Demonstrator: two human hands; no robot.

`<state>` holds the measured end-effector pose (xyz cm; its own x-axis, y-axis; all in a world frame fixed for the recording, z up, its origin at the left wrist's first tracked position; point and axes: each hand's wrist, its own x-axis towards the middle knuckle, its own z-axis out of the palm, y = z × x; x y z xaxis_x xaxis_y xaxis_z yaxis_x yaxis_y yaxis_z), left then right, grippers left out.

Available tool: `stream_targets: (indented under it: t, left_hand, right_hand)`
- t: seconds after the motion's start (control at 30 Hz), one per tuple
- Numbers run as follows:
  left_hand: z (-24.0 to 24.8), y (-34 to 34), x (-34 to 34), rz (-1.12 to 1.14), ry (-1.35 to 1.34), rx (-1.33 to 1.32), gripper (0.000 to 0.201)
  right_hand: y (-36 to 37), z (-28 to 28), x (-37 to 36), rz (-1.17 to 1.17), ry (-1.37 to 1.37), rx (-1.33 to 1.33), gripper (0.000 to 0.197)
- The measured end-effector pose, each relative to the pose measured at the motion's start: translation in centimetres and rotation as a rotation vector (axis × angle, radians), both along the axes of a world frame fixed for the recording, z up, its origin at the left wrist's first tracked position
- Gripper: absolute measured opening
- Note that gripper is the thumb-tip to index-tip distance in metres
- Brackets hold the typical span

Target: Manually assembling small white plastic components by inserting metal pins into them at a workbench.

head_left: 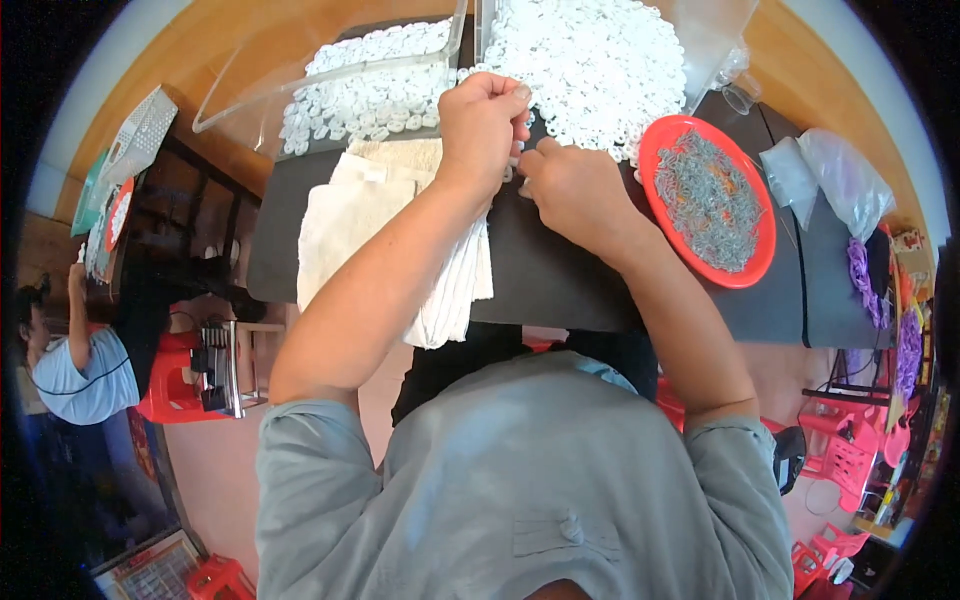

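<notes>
LH (482, 125) pinched, item unclear | RH (580, 190) curled, can't tell grip | 2 clr bins (712, 45), many wht oval pcs (590, 70) | 1 red plate (742, 279)

Head-mtd fisheye cam, wide FOV, facing down, near hands (480, 128) (578, 192)

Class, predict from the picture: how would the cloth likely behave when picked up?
The cloth would probably be floppy: it creases softly and overhangs the edge of the table. Its layers may shift apart, since they look loosely stacked.
</notes>
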<state>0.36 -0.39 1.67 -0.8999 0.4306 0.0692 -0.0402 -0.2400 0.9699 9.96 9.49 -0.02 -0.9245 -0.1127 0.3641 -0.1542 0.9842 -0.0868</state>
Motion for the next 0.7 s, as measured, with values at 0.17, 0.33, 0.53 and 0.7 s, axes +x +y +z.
stream_targets:
  t: [0.17, 0.33, 0.53, 0.7]
  left_hand:
    - [0.0, 0.2, 0.1, -0.036, -0.032, 0.028, 0.009]
    - [0.1, 0.1, 0.2, -0.042, -0.035, 0.001, 0.007]
    - [0.1, 0.2, 0.1, -0.043, -0.032, 0.004, 0.008]
    - [-0.1, -0.1, -0.1, -0.038, -0.017, 0.021, 0.008]
  right_hand:
    - [0.3, -0.1, 0.2, -0.032, -0.045, 0.014, 0.01]
    - [0.1, 0.3, 0.4, -0.015, -0.052, 0.013, 0.01]
    - [-0.1, 0.6, 0.5, -0.014, -0.058, 0.02, 0.009]
    - [-0.8, 0.4, 0.6, -0.008, -0.026, 0.084, 0.009]
